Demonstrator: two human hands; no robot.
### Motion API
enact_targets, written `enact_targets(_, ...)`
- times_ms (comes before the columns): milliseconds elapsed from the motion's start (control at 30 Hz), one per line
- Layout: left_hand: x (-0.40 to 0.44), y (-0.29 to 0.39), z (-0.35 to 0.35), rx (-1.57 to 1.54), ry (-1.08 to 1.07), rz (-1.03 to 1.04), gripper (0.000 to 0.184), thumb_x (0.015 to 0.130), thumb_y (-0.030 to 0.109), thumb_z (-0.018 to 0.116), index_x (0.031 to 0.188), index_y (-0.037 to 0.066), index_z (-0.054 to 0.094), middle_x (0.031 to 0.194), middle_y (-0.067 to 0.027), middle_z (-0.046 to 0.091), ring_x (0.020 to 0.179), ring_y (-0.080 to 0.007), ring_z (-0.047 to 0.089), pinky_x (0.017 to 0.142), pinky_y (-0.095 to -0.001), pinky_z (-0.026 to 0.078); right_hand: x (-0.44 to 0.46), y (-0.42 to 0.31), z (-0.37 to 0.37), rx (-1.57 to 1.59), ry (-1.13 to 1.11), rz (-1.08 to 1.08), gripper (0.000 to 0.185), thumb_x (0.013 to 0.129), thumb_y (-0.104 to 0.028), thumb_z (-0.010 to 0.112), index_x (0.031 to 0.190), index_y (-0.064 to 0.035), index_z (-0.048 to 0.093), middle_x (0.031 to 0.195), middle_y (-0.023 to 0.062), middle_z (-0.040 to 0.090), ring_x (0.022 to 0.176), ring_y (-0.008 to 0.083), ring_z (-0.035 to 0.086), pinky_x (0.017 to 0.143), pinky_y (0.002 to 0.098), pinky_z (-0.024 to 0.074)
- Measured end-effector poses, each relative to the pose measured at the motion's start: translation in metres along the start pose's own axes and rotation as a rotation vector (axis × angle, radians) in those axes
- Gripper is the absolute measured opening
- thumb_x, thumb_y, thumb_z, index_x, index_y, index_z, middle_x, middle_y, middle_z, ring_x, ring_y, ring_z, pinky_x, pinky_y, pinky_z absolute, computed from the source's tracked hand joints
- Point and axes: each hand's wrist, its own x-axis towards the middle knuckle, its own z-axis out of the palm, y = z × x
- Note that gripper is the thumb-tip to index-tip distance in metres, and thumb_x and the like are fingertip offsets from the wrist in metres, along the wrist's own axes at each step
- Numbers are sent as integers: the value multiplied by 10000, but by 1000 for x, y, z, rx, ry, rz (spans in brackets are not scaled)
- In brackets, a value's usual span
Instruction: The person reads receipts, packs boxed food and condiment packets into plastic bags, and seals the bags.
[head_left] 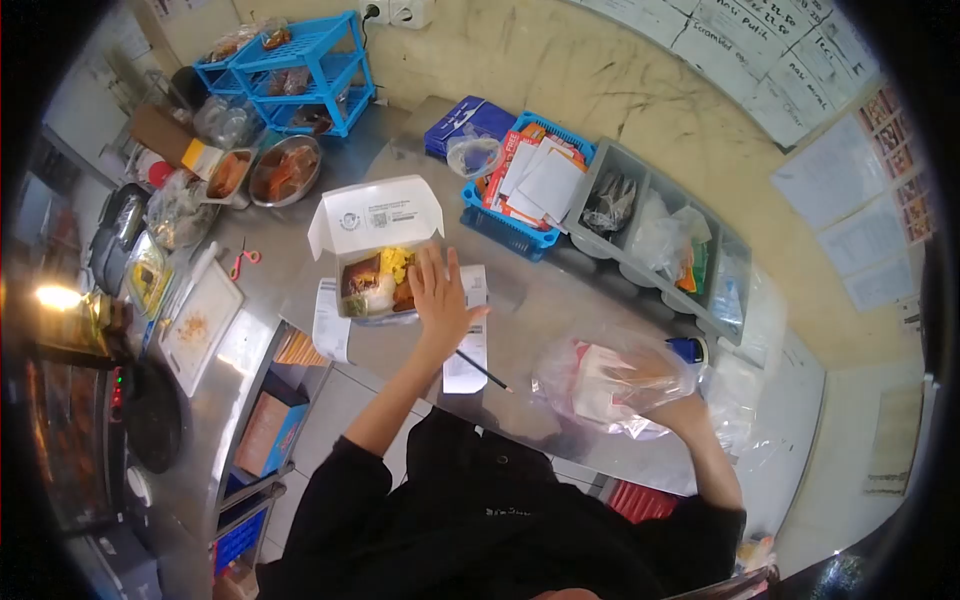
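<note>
An open takeaway box (378, 215) stands on the steel counter with its printed white lid raised. Inside are white rice (376, 295), yellow scrambled-looking food (397, 263) and dark brown pieces. My left hand (438, 300) is at the box's right edge, fingers stretched out and apart, holding nothing. To the right lies a clear plastic bag (560, 378) with white and red packets (598, 385) in it. My right hand (650, 378) reaches into the bag; through the film its fingers look stretched over the packets, their tips blurred. Printed papers (466, 372) and a dark pencil (485, 370) lie between my hands.
Behind stand a blue basket of papers (505, 232) and a grey divided bin (640, 240) holding plastic bags. A tape roll (688, 348) sits beside the bag. Leftward are red scissors (244, 262), a cutting board (200, 325), a metal bowl (287, 172) and a blue rack (310, 80).
</note>
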Motion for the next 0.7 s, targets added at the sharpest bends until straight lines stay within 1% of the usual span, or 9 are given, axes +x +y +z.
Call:
enact_targets(133,5,-30,61,285,-341,195,401,736,236,646,1099,98,548,1262,-161,433,1223,-391,305,971,-540,217,-28,-30,-83,-142,16,487,291,714,-154,680,994,-86,639,888,132,633,792,275,601,737,364,467)
enact_targets(200,34,-12,28,-79,-355,7,432,750,138,614,1170,107,517,1267,-140,460,1168,-365,400,916,-483,327,-31,-54,-109,-32,150,602,273,729,-151,673,984,-61,634,831,125,634,745,252,610,681,340,474)
enact_targets(267,68,3,0,-423,-231,-5,465,757,115,614,1206,109,493,1255,-134,479,1115,-352,453,866,-447,378,-47,-72,-113,271,742,808,333,743,-189,698,982,20,597,795,102,632,760,198,622,671,342,469)
enact_targets(367,120,58,-90,-881,163,349,544,766,82,638,1271,99,436,1199,-136,529,946,-343,556,731,-389,466,-4,-68,-98,698,1073,367,675,715,-315,739,1217,23,440,1064,153,602,963,228,602,824,345,452)
enact_targets(433,117,92,-145,-1105,-173,485,693,723,109,725,1312,61,364,1290,-193,459,1083,-359,529,854,-386,443,35,-44,-94,661,877,205,878,625,-368,810,1292,15,386,1174,131,561,1113,214,513,920,337,393)
enact_targets(533,97,134,-177,-1183,-384,835,774,701,130,748,1337,56,313,1308,-193,422,1087,-323,528,849,-387,443,23,-49,-102,1074,698,243,747,593,-278,840,1194,23,515,1062,99,622,1006,189,559,885,343,422)
enact_targets(567,87,138,-179,-1197,-386,851,774,701,130,748,1337,56,313,1308,-193,422,1087,-323,528,849,-387,443,6,-56,-108,885,749,404,602,619,-223,826,1100,33,571,982,90,640,925,170,574,830,329,449)
enact_targets(667,39,140,-184,-1097,76,340,688,724,178,717,1323,146,381,1236,-195,440,1137,-369,423,940,-424,350,-55,-59,-94,652,1367,695,215,737,-116,741,850,44,653,781,77,653,715,139,599,652,263,488)
enact_targets(700,16,148,-180,-1093,81,338,688,724,178,717,1323,146,381,1236,-195,440,1137,-369,423,940,-424,350,-78,-53,-92,649,1581,528,219,789,-119,678,920,42,608,854,102,633,763,172,599,681,313,498)
